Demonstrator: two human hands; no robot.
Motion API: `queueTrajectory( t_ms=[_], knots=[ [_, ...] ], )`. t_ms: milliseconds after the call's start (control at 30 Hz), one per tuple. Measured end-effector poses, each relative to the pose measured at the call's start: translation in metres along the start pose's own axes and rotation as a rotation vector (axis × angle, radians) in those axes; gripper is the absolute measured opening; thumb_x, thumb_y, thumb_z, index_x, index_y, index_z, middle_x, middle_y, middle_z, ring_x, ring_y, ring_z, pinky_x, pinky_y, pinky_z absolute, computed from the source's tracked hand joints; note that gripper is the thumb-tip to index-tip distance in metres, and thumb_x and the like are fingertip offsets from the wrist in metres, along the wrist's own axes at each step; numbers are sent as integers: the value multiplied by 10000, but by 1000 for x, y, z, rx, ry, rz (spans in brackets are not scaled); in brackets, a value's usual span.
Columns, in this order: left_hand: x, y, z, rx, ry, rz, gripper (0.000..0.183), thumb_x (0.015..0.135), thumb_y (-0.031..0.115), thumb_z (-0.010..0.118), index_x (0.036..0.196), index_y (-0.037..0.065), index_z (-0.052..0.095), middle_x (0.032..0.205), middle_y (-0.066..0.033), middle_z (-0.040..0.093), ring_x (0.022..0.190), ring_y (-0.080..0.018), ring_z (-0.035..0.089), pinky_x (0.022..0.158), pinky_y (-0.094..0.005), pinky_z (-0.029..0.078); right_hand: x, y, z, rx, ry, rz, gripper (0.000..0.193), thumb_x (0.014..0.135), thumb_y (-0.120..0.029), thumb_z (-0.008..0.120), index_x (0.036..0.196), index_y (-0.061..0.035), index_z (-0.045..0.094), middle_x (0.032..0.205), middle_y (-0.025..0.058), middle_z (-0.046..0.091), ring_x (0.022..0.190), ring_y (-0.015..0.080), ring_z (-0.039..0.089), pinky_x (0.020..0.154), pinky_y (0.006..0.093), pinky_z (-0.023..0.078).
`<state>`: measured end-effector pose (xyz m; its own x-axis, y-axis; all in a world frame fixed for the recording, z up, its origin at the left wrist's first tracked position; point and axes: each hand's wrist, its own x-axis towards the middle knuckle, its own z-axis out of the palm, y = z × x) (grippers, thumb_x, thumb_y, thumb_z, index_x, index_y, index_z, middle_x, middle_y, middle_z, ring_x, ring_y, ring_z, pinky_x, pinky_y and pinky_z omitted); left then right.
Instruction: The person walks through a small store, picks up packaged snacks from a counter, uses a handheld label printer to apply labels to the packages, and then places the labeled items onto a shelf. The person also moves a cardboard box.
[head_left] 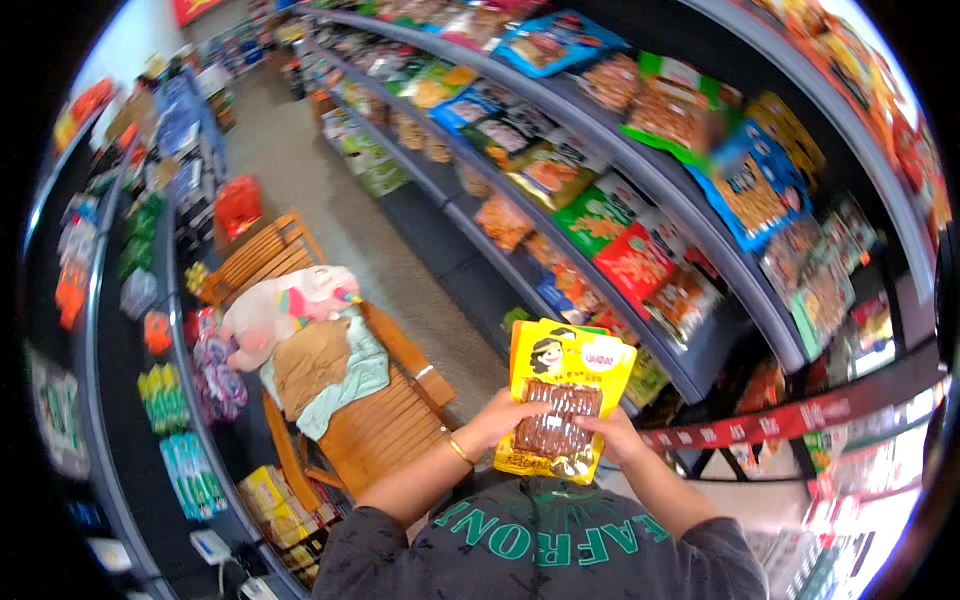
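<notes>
1. Both hands hold a yellow snack packet in front of the chest. It is flat and roughly rectangular, with glossy plastic film and a clear window showing dark brown, ridged contents. Orange and green edges peek out behind its top; I cannot tell how many more packets are there.
2. Left hand: closed on the packet's left side, thumb laid flat across the front, over the window. Its fingers are mostly hidden behind.
3. Right hand: gripping the lower right side, thumb on the front near the window's edge, fingers largely out of sight behind.
4. Forearms rise from the lower edge and slant inward, so the hands nearly face each other. The packet stands upright, its top leaning slightly right. A smooth gold bracelet circles the left wrist.
5. Just below is a dark cloth shirt with green lettering.
6. To the left stands a slatted wooden chair, bearing a soft, pale plush toy with a rainbow-coloured part, a crumpled brown cloth and a pale green cloth.
7. Right of the chair, grey shelves carry rows of shiny, puffy bags; a red plastic bag sits beyond the chair.
</notes>
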<state>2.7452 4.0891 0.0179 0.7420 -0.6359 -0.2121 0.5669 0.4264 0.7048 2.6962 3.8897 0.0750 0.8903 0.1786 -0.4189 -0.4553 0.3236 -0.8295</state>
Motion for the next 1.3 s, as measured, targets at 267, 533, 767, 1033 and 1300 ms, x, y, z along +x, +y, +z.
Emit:
queueTrajectory(
  t_ms=[267, 533, 767, 1033, 1300],
  knots=[
    [51, 18, 72, -70, -154, -96, 478, 885, 181, 567, 1297, 40, 369, 1222, -81, 503, 1060, -173, 532, 890, -311, 457, -24, -16, -73, 398, 206, -48, 480, 730, 3, 662, 1187, -22, 516, 1099, 107, 610, 984, 266, 601, 886, 408, 484],
    [54, -8, 65, -1, -171, -369, 408, 961, 268, 395, 1324, 94, 326, 1227, -225, 508, 1089, -292, 552, 902, -402, 467, -57, -114, -192, 473, 684, -402, 320, 787, -45, 635, 1089, 9, 545, 1017, 124, 629, 895, 280, 630, 814, 427, 518],
    [40, -29, 35, -136, -135, -450, 362, 934, 266, 462, 1237, 73, 416, 1160, -218, 563, 1036, -272, 584, 868, -385, 482, -25, -118, -268, -132, 1168, -916, 405, 657, 63, 695, 1037, -19, 582, 967, 59, 637, 878, 171, 599, 802, 294, 467],
    [19, -34, 3, -202, 14, -466, 341, 935, 272, 443, 1204, 63, 433, 1144, -221, 574, 1022, -279, 595, 864, -392, 494, -11, -128, -261, -334, 1212, -772, 406, 641, 39, 713, 1033, -16, 624, 994, 31, 642, 879, 155, 577, 818, 292, 444],
    [26, -33, 8, -187, 11, -485, 342, 937, 268, 434, 1194, 44, 438, 1140, -217, 576, 1015, -280, 598, 872, -384, 493, 34, -100, -328, -46, 1208, -695, 446, 672, -12, 748, 1082, 14, 574, 991, 60, 611, 875, 188, 589, 796, 343, 472]
  ],
)
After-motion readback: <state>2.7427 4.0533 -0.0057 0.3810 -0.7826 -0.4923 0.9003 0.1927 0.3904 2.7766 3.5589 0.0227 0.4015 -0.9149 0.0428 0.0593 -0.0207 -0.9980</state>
